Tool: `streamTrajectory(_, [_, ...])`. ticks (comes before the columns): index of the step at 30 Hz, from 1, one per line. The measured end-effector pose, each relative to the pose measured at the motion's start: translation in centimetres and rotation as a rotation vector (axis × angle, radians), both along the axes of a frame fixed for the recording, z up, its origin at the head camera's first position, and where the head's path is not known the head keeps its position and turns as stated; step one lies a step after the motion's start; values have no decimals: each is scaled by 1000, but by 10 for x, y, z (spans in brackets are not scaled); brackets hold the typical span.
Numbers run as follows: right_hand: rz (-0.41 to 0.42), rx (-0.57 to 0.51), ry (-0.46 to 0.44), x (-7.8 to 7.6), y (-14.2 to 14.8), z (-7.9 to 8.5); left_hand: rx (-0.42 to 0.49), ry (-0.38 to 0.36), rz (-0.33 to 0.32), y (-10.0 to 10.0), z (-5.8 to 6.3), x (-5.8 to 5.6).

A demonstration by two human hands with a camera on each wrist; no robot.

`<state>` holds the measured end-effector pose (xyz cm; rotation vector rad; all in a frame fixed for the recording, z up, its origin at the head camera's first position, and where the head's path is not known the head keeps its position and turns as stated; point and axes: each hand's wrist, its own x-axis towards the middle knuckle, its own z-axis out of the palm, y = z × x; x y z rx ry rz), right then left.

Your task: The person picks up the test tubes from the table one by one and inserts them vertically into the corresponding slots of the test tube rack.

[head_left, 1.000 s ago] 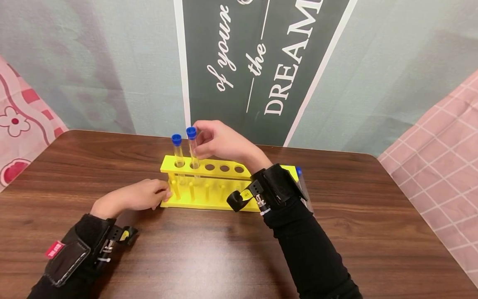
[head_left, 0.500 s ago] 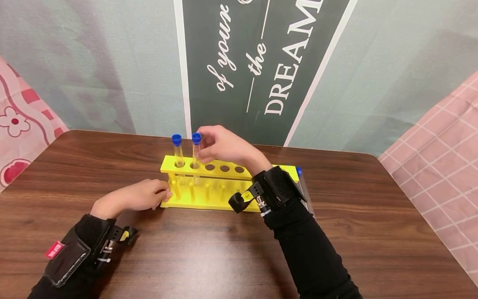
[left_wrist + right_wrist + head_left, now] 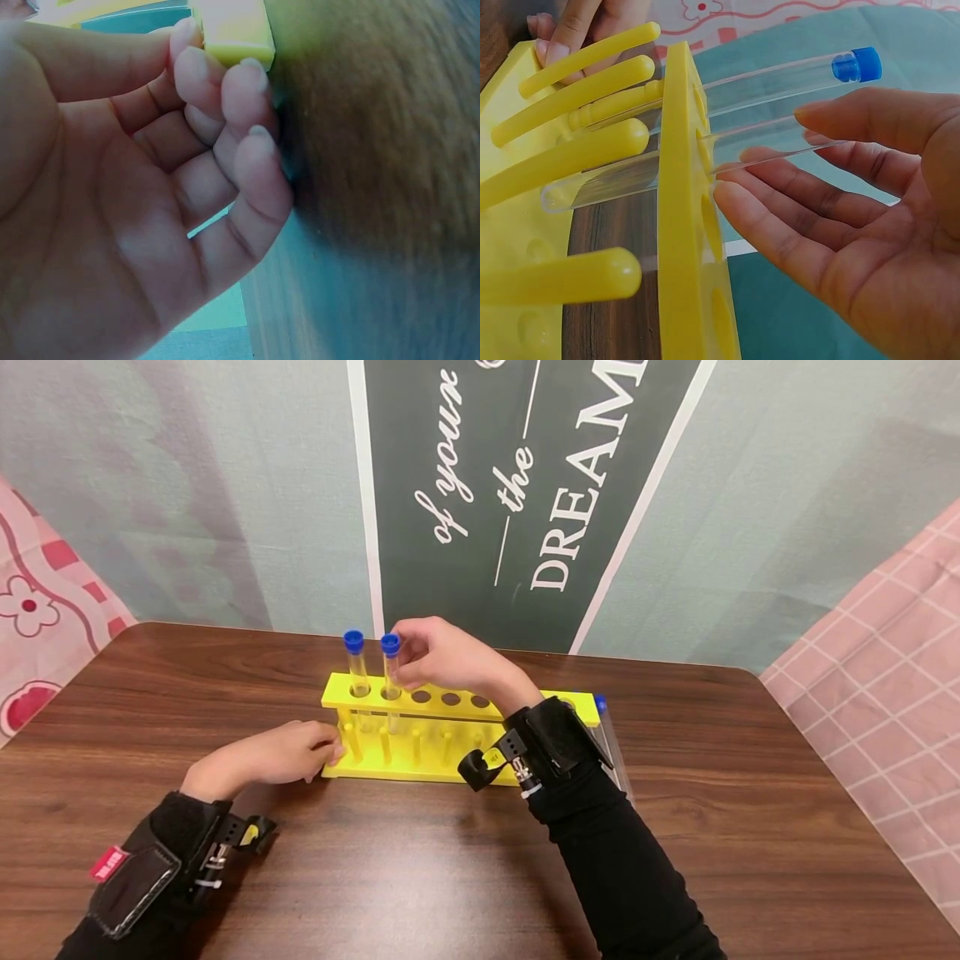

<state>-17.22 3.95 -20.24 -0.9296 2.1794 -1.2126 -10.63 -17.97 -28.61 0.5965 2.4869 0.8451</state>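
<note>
A yellow test tube rack (image 3: 390,771) stands on the table, with pegs along its base and a row of holes in its top bar. My left hand (image 3: 277,752) pinches the rack's left end; in the left wrist view, thumb and fingertips meet at its yellow corner (image 3: 238,34). One clear test tube (image 3: 358,670) with a blue cap stands in the leftmost hole. My right hand (image 3: 453,656) pinches a second blue-capped test tube (image 3: 391,670) between thumb and fingers. This tube passes through the second hole, its rounded bottom (image 3: 559,196) below the bar in the right wrist view.
Another blue cap (image 3: 601,703) and clear tubing show at the rack's right end, partly behind my right wrist. The brown wooden table (image 3: 397,877) reaches back to a hanging cloth (image 3: 300,527) with lettering. Pink patterned cloth (image 3: 892,693) hangs at the sides.
My right hand has lowered the second test tube further into its hole, its cap now nearly level with the first. The left hand stays at the rack's end.
</note>
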Motion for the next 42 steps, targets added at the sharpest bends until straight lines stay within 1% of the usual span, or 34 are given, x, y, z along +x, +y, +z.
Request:
streamTrajectory(9, [11,42,26,2,0,3,3,-4,0,-1,-1,0])
streamTrajectory(14, [7,42,4,2,1,3,3,0,-3,-1,-2,-1])
streamTrajectory(19, [5,47,4,4,1,4,3,-2,-4,-1,-2,0])
streamTrajectory(24, [-7,67,27,5,4,5,0,-3,-1,-1,-1,0])
streamTrajectory(31, [-25,98,84,8,8,7,2,0,0,0,-1,0])
streamTrajectory(39, [-74,163,100,15,13,10,11,1,-4,0,0,1])
streamTrajectory(42, [-86,173,123,18,15,11,12,2,-6,0,0,1])
